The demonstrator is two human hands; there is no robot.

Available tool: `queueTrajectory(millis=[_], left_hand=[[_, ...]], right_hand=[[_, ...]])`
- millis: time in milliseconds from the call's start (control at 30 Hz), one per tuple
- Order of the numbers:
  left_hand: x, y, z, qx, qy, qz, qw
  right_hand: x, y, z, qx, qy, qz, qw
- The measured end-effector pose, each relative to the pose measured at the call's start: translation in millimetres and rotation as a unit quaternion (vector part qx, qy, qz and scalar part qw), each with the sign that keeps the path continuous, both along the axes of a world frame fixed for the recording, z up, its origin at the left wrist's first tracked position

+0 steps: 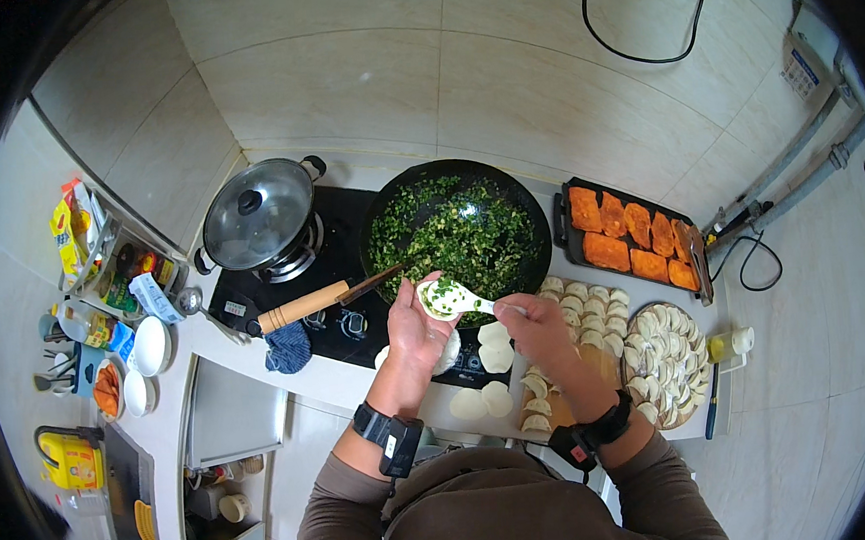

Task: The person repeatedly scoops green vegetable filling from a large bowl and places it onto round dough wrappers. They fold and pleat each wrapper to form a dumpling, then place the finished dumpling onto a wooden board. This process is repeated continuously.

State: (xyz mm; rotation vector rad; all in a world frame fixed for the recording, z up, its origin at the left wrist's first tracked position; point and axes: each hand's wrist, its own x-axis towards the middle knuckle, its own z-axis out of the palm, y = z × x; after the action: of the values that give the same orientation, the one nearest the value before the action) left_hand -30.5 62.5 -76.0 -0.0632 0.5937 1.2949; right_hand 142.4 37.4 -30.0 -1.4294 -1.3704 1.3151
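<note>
My left hand (410, 338) is palm up and cups a round dumpling wrapper (426, 308) at its fingers. My right hand (538, 330) grips the handle of a white spoon (482, 306), whose bowl is over the wrapper with chopped green filling (446, 285). Just beyond both hands is a black wok (542, 262) of chopped green filling. Loose wrappers (495, 357) lie near the cooktop's front edge, with more wrappers (469, 404) on the counter. Folded dumplings (589, 308) stand in rows on a wooden board (597, 367), partly hidden by my right forearm.
A round tray of dumplings (668, 359) is at the right, below a black pan of orange slabs (606, 252). A lidded pot (259, 214) occupies the left burner. The wok's wooden handle (303, 307) sticks out leftward above a blue cloth (287, 349). White bowls (153, 346) stand farther left.
</note>
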Motion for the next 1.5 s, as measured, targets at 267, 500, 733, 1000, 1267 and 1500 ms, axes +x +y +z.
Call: queueTrajectory(millis=[267,500,733,1000,1267,1500], left_hand=[[-4,7,-4,-0.007,-0.082,0.053,0.995],[-4,9,-7,0.004,-0.089,0.046,0.995],[-16,-1,-9,0.022,0.036,0.001,0.999],[-26,-11,1,0.097,0.009,-0.056,0.994],[-23,-19,18,0.100,0.087,-0.085,0.988],[-15,-26,32,0.106,0.063,-0.116,0.986]], right_hand=[[-21,-16,-5,0.283,-0.181,0.040,0.941],[-16,-12,7,0.267,-0.152,-0.012,0.952],[2,11,-30,0.347,-0.347,0.039,0.870],[-7,12,-69,0.363,-0.480,0.131,0.788],[-13,1,-37,0.313,-0.465,0.159,0.813],[-12,-7,4,0.516,-0.288,0.134,0.796]])
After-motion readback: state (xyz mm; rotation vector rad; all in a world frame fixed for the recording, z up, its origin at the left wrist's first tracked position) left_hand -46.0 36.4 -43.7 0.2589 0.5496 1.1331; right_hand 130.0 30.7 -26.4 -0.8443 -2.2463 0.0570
